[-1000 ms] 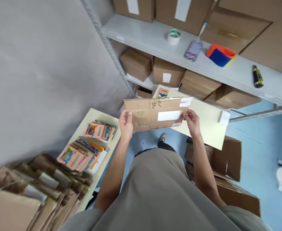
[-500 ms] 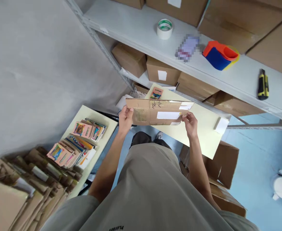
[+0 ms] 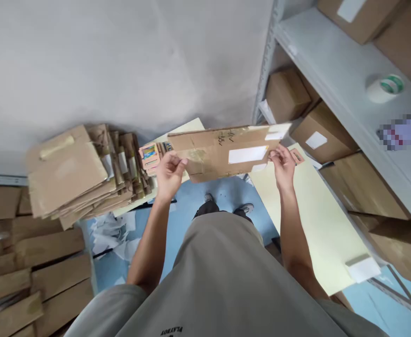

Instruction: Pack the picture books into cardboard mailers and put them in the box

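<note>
A flattened cardboard box (image 3: pixel 212 161) spans the space in front of me, held up by its two ends. White labels, a strip of tape and some handwriting show on its face. My left hand (image 3: pixel 170 173) pinches its left end between thumb and fingers. At the right end, my right hand (image 3: pixel 283 164) grips the edge beside the labels. Partly hidden behind the cardboard, a stack of small books (image 3: pixel 149 157) lies on the left table. Left of those books rises a pile of flattened cardboard boxes (image 3: pixel 68 168).
A pale yellow table (image 3: pixel 306 224) stands on my right, with a white block (image 3: pixel 363 269) at its corner. Grey shelving (image 3: pixel 338 51) holds cartons and a tape roll (image 3: pixel 385 89). Paper scraps (image 3: pixel 114 238) litter the floor; stacked cartons (image 3: pixel 54 252) fill the lower left.
My view has swung left, bringing the cardboard pile, stacked cartons and floor scraps further in. Both hands still hold the flattened box, which has turned with me and now tilts slightly.
</note>
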{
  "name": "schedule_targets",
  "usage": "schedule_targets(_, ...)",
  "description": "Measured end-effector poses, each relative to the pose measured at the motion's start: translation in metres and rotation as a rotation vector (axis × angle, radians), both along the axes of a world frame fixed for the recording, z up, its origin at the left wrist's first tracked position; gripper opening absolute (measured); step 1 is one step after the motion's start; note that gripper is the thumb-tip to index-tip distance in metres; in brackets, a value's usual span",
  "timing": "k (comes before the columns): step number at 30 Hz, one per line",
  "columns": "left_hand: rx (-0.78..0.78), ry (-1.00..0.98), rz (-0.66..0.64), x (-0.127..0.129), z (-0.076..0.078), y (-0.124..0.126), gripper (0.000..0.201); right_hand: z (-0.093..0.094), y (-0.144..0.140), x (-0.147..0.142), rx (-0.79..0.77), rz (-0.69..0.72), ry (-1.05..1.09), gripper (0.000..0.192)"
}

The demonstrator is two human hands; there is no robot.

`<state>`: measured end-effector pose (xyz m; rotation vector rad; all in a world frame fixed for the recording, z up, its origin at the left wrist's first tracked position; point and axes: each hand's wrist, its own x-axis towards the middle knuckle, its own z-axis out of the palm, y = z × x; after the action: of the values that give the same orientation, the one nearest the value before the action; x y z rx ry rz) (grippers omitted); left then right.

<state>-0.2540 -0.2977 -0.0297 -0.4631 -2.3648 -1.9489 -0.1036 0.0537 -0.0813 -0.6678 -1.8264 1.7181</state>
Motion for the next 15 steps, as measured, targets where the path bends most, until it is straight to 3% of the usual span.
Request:
schedule_targets(4,0.068,0.229,0.343,-0.023,0.03,-0.095,0.052,0.05,-0.105,-0.078,-0.03,0.269,0.121,0.072)
schedule_targets(8,0.022,0.51,0.717,-0.035,0.072,-0.205,0.051,0.108,-0.248,-0.144,-0.048,0.686,0.208,0.078)
schedule_targets(10,-0.053,0.563,0.821,-0.038,0.084,-0.256,0.049,0.132,-0.32,-0.173,-0.059,0.881,0.259,0.081)
schedule_targets(12,-0.095,0.535,0.817,-0.042,0.082,-0.301,0.039,0.147,-0.385,-0.199,-0.076,1.023,0.286,0.084)
schedule_targets(15,-0.072,0.452,0.746,-0.052,0.051,-0.349,0.028,0.146,-0.459,-0.234,-0.083,1.151,0.265,0.084)
